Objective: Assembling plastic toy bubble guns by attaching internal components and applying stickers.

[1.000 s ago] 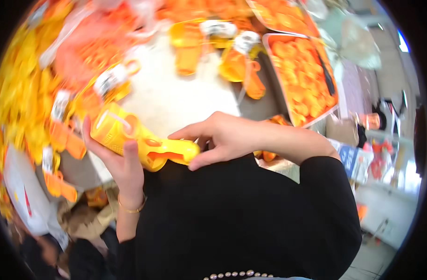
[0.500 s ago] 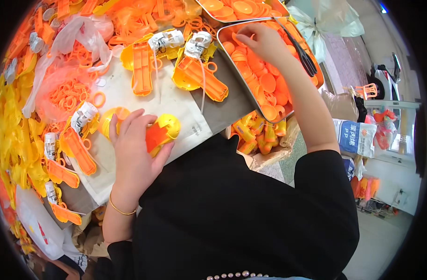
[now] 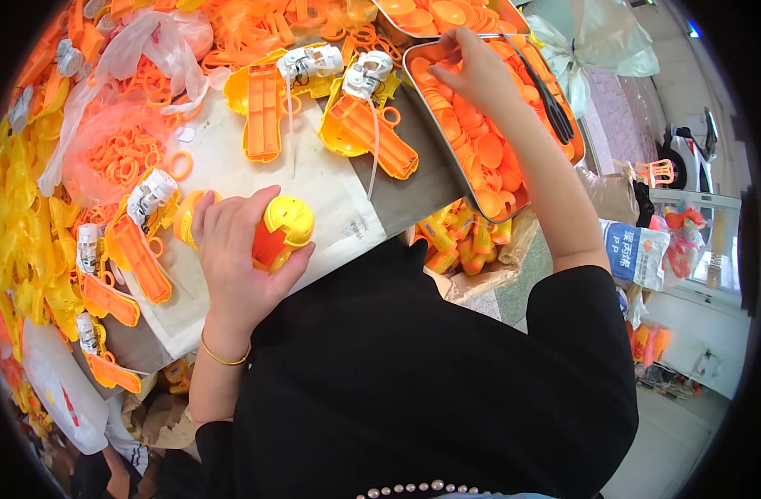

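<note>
In the head view, yellow shells crowd the left rim, next to a clear pinkish bag of small orange rings. Three toy-gun-shaped assemblies, yellow and orange with white mechanisms, lie in a slanting row at left; two similar assemblies lie at upper centre, between the left hand and the metal tray at upper right. That tray is full of orange cups, and a black implement lies along its right side. A white sheet covers part of the grey bench. Yellow pieces fill a paper-lined container below the bench edge.

The yellow-and-orange toy body sits within the left hand's grip, left of centre above the sheet, thumb and fingers around it, its rounded yellow end poking out to the right. The right hand reaches among the cups near the tray's upper left; I cannot tell whether its grip pinches one.

The left fingers hide the toy body's middle. A second tray is cut off at the top edge.
</note>
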Motion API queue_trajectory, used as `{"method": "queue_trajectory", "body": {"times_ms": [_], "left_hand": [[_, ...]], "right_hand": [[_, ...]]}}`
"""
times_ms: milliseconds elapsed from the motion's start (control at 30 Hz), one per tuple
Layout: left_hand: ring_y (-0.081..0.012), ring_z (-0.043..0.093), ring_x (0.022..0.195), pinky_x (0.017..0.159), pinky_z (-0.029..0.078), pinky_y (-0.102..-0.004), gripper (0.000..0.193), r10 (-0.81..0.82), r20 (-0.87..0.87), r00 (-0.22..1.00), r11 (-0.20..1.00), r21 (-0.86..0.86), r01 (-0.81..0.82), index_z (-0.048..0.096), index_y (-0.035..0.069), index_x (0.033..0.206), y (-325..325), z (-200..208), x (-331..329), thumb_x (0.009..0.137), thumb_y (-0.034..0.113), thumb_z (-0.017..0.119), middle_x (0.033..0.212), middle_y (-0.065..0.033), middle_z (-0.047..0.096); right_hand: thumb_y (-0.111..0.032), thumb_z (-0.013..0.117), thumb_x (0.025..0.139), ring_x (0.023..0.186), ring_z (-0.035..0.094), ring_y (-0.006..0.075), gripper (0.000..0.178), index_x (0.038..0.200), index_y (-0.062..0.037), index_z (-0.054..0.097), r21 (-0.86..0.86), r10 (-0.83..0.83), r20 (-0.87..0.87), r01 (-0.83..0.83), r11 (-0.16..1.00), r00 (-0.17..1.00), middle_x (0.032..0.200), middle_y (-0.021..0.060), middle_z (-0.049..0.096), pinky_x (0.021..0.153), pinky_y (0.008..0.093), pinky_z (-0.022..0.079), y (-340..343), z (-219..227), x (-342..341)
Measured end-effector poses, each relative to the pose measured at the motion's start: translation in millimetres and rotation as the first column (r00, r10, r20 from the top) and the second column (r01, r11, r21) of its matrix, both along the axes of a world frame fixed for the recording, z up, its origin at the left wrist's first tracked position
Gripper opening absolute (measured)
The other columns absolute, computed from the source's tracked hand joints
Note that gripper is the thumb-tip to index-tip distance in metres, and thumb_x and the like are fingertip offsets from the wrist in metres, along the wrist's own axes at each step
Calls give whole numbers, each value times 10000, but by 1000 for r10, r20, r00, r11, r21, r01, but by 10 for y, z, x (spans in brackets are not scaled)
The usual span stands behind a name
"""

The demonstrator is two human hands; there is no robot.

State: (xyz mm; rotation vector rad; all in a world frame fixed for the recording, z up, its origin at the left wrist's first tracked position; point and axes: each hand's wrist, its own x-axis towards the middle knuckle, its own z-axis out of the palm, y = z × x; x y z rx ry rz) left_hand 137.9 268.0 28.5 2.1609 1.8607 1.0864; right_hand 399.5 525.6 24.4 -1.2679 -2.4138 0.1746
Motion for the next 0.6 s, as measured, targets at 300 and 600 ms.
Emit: {"method": "queue_trajectory", "body": {"times_ms": [300,600], "left_hand": [[-239,534,897,1005,289,-425,538,9,11,1000,999,39,-10,574,74,1096,-14,-2,1,622,250,757,892,-74,561],[-215,531,848,831,343,-362,650,75,-4,997,995,62,-75,571,88,1140,75,0,84,624,433,767,883,-41,581]], "right_hand": [[-244,613,821,742,612,204,210,850,-37,590,-80,9,241,11,997,970,754,67,600,670,331,483,-121,123,-186],[-330,489,900,664,582,255,318,899,-18,546,-669,-13,-502,-379,639,865,692,97,585,651,349,449,-1187,403,-811]]}}
